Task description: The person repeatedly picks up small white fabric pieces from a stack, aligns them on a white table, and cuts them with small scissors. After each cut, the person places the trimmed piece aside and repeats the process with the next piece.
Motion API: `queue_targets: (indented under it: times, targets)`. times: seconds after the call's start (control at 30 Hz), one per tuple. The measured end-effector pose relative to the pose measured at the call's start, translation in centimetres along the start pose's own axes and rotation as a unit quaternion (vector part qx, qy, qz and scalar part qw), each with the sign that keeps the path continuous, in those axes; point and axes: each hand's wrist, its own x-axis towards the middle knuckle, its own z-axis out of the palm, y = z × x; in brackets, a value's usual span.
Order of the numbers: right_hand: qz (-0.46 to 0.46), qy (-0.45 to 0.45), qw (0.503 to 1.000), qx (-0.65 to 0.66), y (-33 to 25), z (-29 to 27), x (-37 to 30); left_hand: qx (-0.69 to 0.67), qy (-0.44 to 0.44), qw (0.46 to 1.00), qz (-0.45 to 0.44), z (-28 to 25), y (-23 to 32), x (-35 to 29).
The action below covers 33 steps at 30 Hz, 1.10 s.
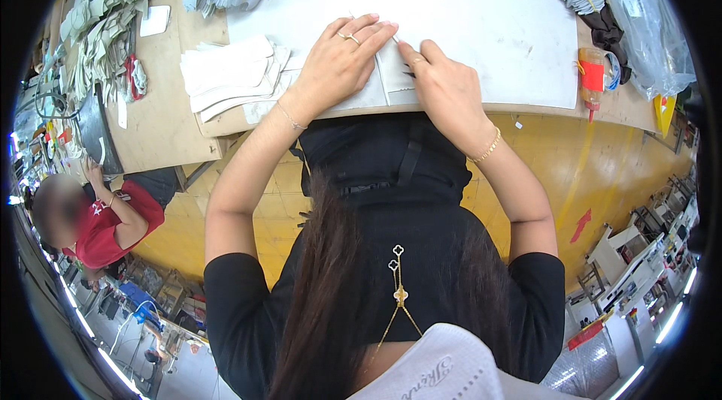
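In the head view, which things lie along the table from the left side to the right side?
Stack of white cut pieces → left hand → right hand → glue bottle with the red label → clear plastic bag.

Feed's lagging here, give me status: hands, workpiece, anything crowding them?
Left hand flat on pale cut piece. Right hand pressing its edge. Stack of cut pieces close beside left hand.
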Motion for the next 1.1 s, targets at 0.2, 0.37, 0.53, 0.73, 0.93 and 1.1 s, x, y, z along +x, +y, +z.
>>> queue_targets:
  times: [0.2,0.37,0.53,0.73,0.93,1.1]
  targets:
    - [0.034,-0.028,0.998,0.040,-0.1,-2.0,-3.7,0.062,-0.033,0.998,0.009,0.1,-0.1,-0.3]
    - [0.023,-0.043,0.999,0.006,0.0,-2.3,-5.2,0.082,-0.053,0.995,0.007,0.2,-0.1,-0.4]
    - [0.011,-0.033,0.999,-0.012,0.6,-2.0,-5.5,0.132,-0.088,0.987,0.029,0.0,-0.1,-0.6]
    - [0.020,-0.037,0.999,-0.015,1.0,-1.9,-5.6,0.136,-0.125,0.982,0.028,-0.3,0.2,-0.6]
    - [0.033,-0.041,0.999,-0.003,0.9,-1.5,-5.7,0.135,-0.121,0.983,0.032,0.0,0.4,-0.8]
    - [0.055,-0.053,0.997,-0.010,-0.1,-1.2,-5.9,0.160,-0.138,0.977,0.031,0.0,0.6,-0.5]
